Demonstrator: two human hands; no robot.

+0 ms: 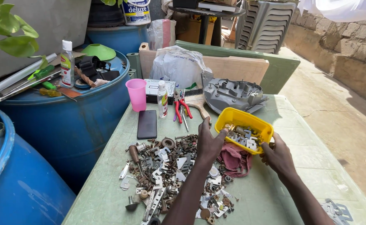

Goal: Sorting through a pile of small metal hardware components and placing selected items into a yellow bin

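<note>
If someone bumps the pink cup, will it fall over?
Probably. The pink cup stands upright, tall and narrower at its base, and looks like thin plastic, so likely light and tippy. On its side it would likely roll toward the black phone.

Two hands, the left hand (209,143) and right hand (278,157), work at a green counter (274,196) carrying one yellow tray (233,115), one pink cup (136,94), one black phone (147,124), one red-handled pair of pliers (182,107), beside two blue barrels (72,125).
</note>
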